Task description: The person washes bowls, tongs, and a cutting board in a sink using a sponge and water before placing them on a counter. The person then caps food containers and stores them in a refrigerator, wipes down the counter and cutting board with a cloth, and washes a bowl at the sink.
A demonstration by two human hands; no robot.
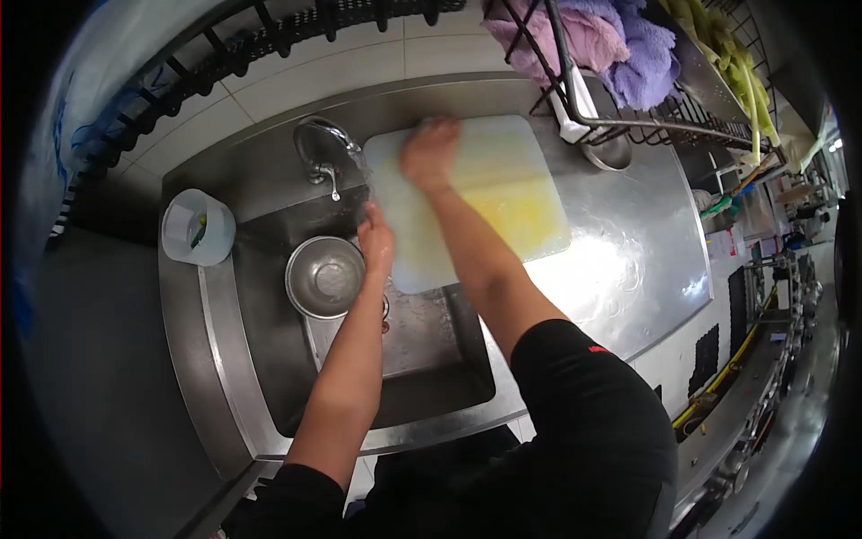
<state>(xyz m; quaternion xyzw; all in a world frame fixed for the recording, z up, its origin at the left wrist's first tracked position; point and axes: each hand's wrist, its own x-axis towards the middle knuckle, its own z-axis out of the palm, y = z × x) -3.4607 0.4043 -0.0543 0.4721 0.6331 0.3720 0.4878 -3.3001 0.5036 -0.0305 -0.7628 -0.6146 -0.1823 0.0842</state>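
A large white cutting board (503, 162) with a yellow stain lies tilted over the right edge of the sink and the steel counter. My left hand (377, 244) is at the board's left edge, its thumb pointing up along the rim and its other fingers mostly hidden; it appears to grip the edge. On the upper left part of the board is my right hand (431, 154), smeared by motion, so its fingers and anything under them cannot be made out. A round metal bowl (325, 277) sits in the sink, just left of my left hand.
The chrome faucet (323, 135) stands behind the sink (269, 377), its spout near the board's corner. A white plastic tub (199, 226) stands at the left rim. At upper right hangs a black wire rack (620, 121) with purple cloths (642, 54) and green stalks (718, 45).
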